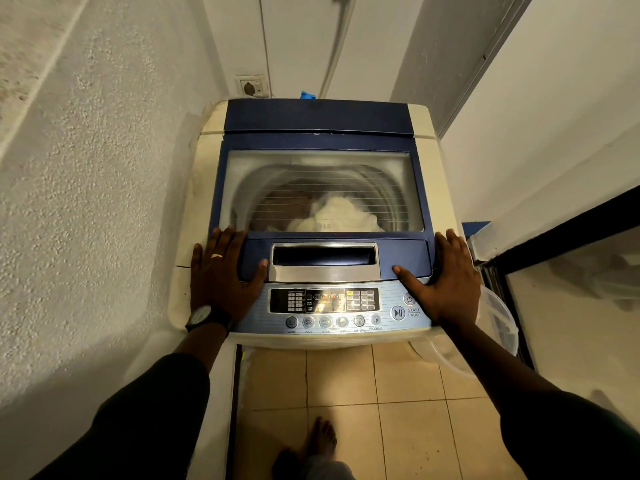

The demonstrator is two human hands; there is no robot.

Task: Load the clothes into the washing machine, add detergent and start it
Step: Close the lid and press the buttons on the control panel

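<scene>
The washing machine (434, 174) is a top-loader with its glass lid (318, 140) lowered flat over the tub. The clothes (343, 213), a white bundle over darker fabric, lie inside and show through the pane, ahead of both hands. The left hand (221, 275) rests palm-down on the lid's near left corner, fingers straight and spread, thumb stretched inward; it holds nothing. The right hand (446, 282) mirrors it on the near right corner, fingers straight, gripping nothing. The control panel (263, 317) runs crosswise between the wrists, long axis left to right, and its display (325, 301) is lit. The START/PAUSE button (398, 312) sits at the panel's right end, just beside the right thumb on the person's side, with the power button (409, 299) between them. The right hand is much the nearer; the left lies well apart across the panel. Loading appears complete; whether detergent is in cannot be told. The step left is judged to be a short fingertip press on that button.
</scene>
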